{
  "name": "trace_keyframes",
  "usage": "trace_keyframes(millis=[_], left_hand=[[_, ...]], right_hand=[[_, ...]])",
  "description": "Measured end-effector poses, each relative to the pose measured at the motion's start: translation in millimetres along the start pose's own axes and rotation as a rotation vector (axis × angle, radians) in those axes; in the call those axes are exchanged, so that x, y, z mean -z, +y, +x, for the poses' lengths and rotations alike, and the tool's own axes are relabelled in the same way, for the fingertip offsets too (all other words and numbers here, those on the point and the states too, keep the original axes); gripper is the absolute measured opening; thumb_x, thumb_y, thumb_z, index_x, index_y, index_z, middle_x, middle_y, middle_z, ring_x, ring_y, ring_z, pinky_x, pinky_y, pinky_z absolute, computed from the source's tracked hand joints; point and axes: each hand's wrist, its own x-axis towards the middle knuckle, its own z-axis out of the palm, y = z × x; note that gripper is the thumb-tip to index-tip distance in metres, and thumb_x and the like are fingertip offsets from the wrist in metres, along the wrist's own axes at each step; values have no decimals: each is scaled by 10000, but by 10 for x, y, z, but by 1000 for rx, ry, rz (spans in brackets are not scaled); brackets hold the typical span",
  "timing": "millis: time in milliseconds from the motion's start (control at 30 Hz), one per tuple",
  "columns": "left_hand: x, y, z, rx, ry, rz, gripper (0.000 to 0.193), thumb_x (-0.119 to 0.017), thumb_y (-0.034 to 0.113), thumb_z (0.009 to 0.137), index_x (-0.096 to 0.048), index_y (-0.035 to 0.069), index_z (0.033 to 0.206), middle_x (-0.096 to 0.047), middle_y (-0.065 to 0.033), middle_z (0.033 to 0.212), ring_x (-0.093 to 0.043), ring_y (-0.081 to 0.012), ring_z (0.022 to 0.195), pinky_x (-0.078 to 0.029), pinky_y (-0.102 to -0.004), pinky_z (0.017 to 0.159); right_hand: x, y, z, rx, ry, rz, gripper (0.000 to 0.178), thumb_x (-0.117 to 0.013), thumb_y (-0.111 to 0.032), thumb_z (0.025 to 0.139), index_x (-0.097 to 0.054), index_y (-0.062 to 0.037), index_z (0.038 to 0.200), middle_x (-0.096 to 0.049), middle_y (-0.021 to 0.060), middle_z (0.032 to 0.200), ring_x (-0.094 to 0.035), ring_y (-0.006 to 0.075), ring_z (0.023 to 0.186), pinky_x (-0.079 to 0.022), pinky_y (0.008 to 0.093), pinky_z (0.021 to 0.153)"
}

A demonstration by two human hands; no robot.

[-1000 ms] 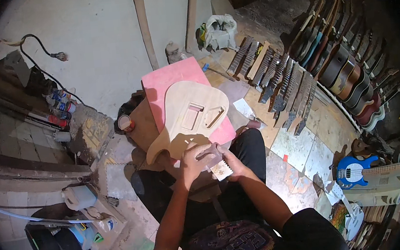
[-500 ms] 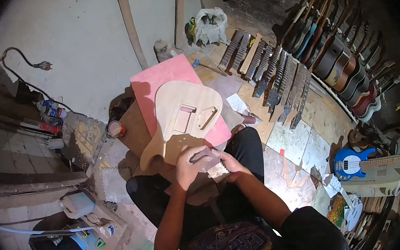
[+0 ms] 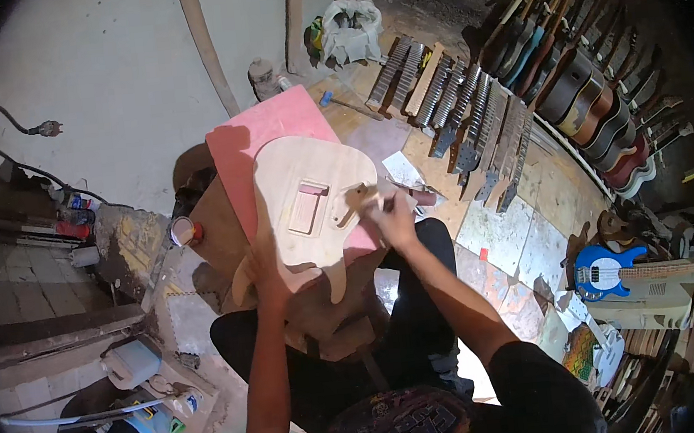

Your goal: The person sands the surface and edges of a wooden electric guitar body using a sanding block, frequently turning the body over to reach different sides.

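Note:
An unfinished pale wood electric guitar body (image 3: 280,177) with routed cavities lies across my lap, over a pink board (image 3: 229,165). At its near left edge, my left hand (image 3: 278,277) grips the wood beside the horn. My right hand (image 3: 395,222) is closed at the right edge of the body, near the slanted cavity. A folded piece of sandpaper (image 3: 381,193) is pinched in its fingers, partly hidden and blurred.
Several guitar necks (image 3: 457,101) lie in a row on the floor, with hanging guitars (image 3: 586,93) beyond. A blue bass guitar (image 3: 599,273) lies at right. An open paint tin (image 3: 185,231) stands left of the board, a white plastic bag (image 3: 352,31) farther back.
Both hands were together over the sandpaper near my lap. My left hand has moved onto the guitar body, while the right has carried the sandpaper to its right edge. The body has turned.

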Motion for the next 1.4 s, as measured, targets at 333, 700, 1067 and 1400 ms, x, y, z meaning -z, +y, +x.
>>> trace_keyframes(millis=[333,700,1067,1400], left_hand=[[6,221,176,238,-157,275,1609,-887,781,384,-153,122,1656,-174,-265,1664,-113,-502,1542,-84,-748,1177],[-38,146,51,228,-2,246,1466,-907,699,435,-255,158,1632,-240,-231,1640,-198,-479,1527,-150,-734,1179],[-297,182,199,-56,-93,-394,851,-869,394,734,-549,97,1464,-472,-245,1505,-377,-394,1451,-302,-548,1184],[-832,1189,516,-342,193,54,332,-794,261,829,-736,77,1099,-698,-63,1179,-536,-333,1210,-392,-497,1095]], right_hand=[[164,750,931,424,167,-115,293,-791,-145,902,-595,-17,1079,-602,15,925,-509,107,787,-463,296,700],[-656,1062,-900,393,-301,-6,471,-830,-187,806,-632,-42,1208,-643,177,1160,-634,327,1070,-502,437,916],[-55,793,-791,-57,-158,658,175,-634,-53,944,-651,-30,1117,-693,59,983,-637,114,854,-516,252,752],[298,898,-483,-173,-275,1147,371,-660,-275,937,-571,-77,1239,-670,58,1050,-676,176,875,-575,357,753]])
